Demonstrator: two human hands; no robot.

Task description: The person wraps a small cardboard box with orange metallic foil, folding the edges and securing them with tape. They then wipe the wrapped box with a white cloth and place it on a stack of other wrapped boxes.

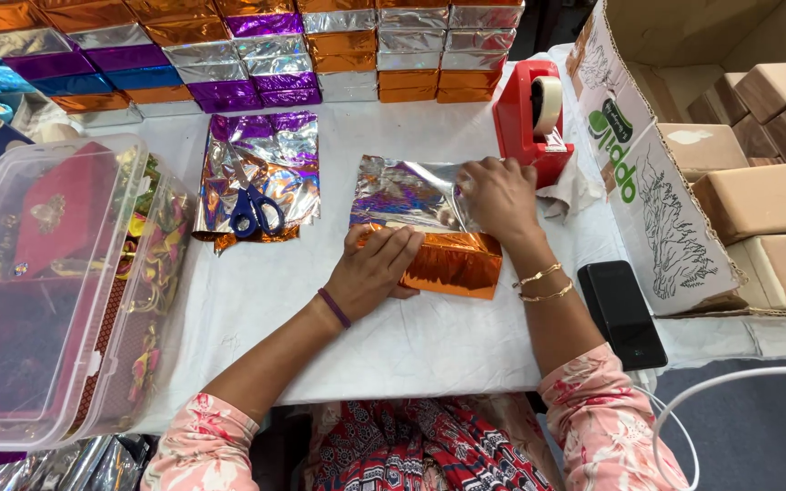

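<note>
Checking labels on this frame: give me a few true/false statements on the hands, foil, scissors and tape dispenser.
1. Both hands press on the foil-wrapped box. True: left hand on its orange side, right hand on the silver flap.
2. The scissors are in the right hand. False: they lie on the foil sheets, untouched.
3. The tape dispenser is red. True.
4. The black phone lies left of the left hand. False: it lies to the right, beside the cardboard carton.
5. The clear plastic bin sits at the left. True.
</note>
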